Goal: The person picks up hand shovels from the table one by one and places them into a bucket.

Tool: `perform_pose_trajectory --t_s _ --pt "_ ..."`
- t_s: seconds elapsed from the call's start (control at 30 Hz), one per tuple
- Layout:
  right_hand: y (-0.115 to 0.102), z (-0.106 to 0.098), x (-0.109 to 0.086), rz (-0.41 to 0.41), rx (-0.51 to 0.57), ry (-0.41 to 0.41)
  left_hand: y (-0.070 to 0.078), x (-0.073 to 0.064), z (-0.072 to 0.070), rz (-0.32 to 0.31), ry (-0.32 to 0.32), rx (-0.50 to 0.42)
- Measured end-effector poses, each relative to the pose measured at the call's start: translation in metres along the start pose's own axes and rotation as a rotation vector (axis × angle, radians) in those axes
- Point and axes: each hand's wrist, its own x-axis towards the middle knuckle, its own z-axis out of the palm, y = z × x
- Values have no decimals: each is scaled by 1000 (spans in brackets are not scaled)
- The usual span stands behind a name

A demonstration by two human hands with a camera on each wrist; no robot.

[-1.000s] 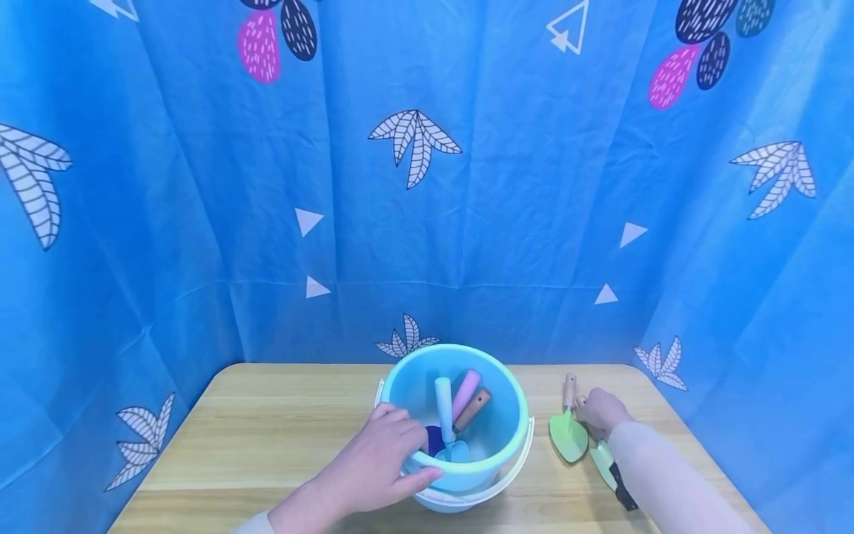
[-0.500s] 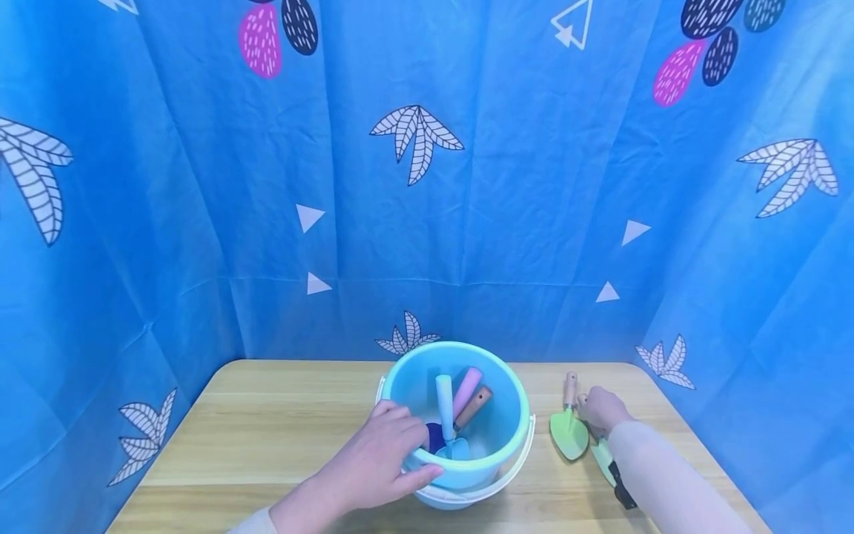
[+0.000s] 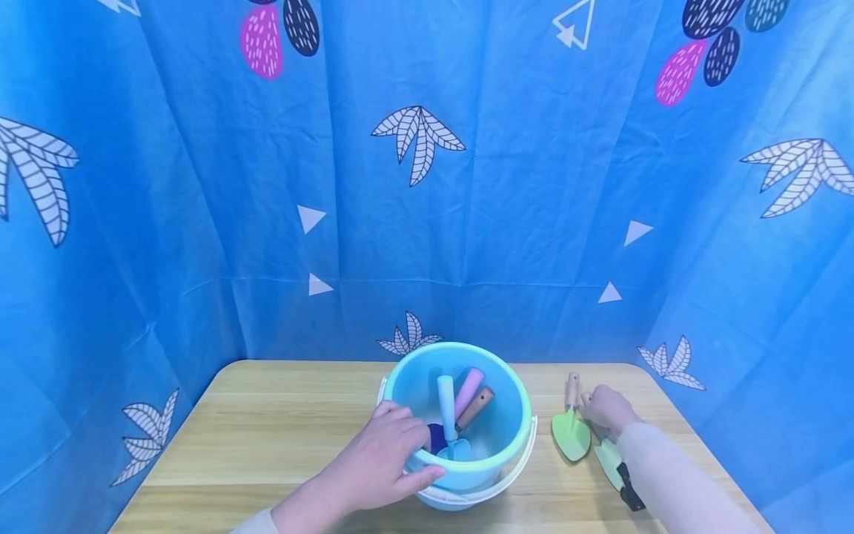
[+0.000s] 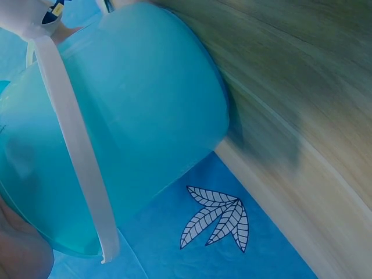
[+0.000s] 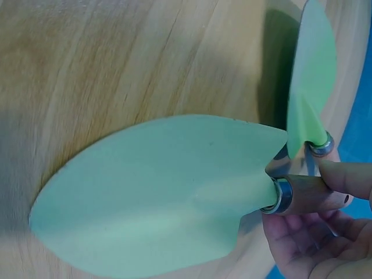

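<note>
A light blue bucket stands upright on the table. My left hand grips its near left rim, fingers over the edge and thumb along the outside. Inside the bucket lean a light blue hand shovel, a tool with a pink handle and one with a brown handle. Something dark blue lies low among them. On the right, my right hand pinches the short wooden handle of a pale green trowel between thumb and fingers. Close by its handle lies a second green trowel.
The bucket's white carrying handle hangs down along its outside. A pale wood table with rounded far corners carries everything. Blue patterned cloth hangs behind the table and along both sides.
My right hand has shifted slightly to the right, with the pale green trowel in its grip. The left hand keeps its hold on the bucket. The head view has moved a little.
</note>
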Motion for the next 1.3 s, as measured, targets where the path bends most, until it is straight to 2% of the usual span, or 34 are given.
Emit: perform_pose_trajectory --t_s 0.27,0.5,0.9,1.13,1.3 --pt "-1 -11 -3 -49 0 11 0 -1 0 10 23 0" --pt "2 -21 -8 -39 42 7 0 0 0 0 7 -9" --pt "-4 -32 -9 -69 62 16 0 -1 0 6 21 1" --pt "-7 -35 -12 -59 113 20 0 -1 1 0 19 -2" --pt "-8 -39 -13 -50 97 45 0 -1 1 3 17 -5"
